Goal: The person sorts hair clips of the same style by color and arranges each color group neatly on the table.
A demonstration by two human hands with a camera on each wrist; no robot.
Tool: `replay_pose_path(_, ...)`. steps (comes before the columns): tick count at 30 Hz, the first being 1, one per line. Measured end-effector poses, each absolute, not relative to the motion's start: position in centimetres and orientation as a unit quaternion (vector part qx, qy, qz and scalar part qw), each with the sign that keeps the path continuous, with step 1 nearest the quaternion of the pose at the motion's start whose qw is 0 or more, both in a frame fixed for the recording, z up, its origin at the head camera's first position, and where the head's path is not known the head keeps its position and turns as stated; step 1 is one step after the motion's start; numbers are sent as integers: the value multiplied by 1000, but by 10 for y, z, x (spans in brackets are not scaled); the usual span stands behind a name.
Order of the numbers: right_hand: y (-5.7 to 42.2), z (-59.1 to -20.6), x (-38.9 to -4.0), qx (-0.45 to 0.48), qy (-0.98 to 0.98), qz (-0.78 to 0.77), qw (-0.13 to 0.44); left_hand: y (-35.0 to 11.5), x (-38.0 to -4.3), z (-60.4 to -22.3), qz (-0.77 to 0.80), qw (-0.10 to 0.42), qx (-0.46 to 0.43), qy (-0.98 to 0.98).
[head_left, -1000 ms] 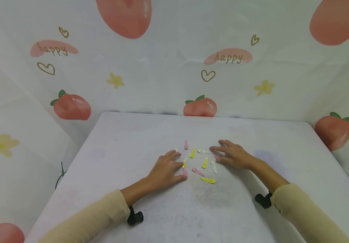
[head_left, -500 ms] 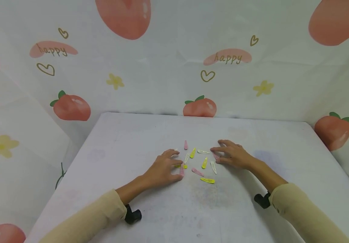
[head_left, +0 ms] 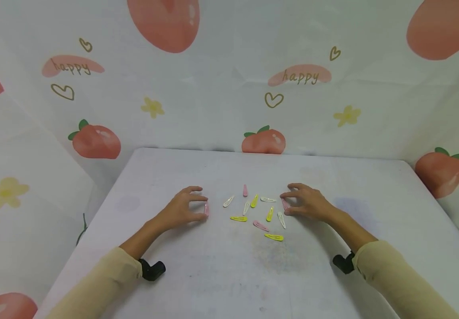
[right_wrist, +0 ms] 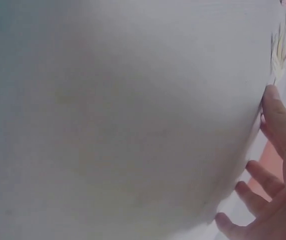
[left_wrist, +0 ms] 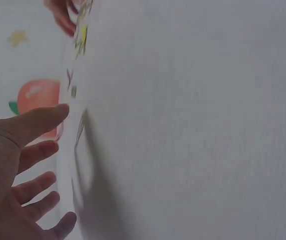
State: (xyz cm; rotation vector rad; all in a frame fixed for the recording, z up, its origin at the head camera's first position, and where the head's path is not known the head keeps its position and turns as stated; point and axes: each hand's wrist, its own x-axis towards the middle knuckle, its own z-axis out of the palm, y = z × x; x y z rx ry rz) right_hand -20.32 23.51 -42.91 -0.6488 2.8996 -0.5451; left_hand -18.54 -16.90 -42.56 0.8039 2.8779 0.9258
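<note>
In the head view my left hand (head_left: 182, 207) is left of the scattered hair clips, holding a pink snap hair clip (head_left: 207, 209) by its ends between thumb and index finger. My right hand (head_left: 308, 202), at the right side of the group, has another pink hair clip (head_left: 285, 204) between its thumb and index finger, low at the table. Between the hands lie a white clip (head_left: 228, 201), a yellow clip (head_left: 238, 218), a pink clip (head_left: 260, 226) and several more in these colours. In the left wrist view, the fingers of the left hand (left_wrist: 7, 170) are spread.
The white table (head_left: 213, 274) reaches back to a wall cloth (head_left: 213, 88) printed with peaches, hearts and flowers. A yellow clip (head_left: 274, 237) lies nearest the front of the group, and a pink clip (head_left: 245, 190) lies farthest back. Black camera mounts (head_left: 153, 270) sit at both wrists.
My left hand has moved left, out of the group, carrying the pink clip. A white clip and a yellow clip it partly covered now show fully. The right hand stays nearly in place.
</note>
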Motion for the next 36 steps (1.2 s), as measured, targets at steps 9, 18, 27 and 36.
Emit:
replay_pose_path(9,233,-428,-205,-208,960,-177,64,-197,-192,-426,284,42,232,929)
replay_pose_path(18,234,-428,-205,-205,961,-177,61,-208,-193,-429,293,61,232,926)
replay_pose_path(27,231,-422,-207,-215,955,-188,76,-210,-193,-434,306,67,223,923)
replay_pose_path(36,192,-410,-213,-236,937,-251,62,-214,-195,-439,328,59,230,914)
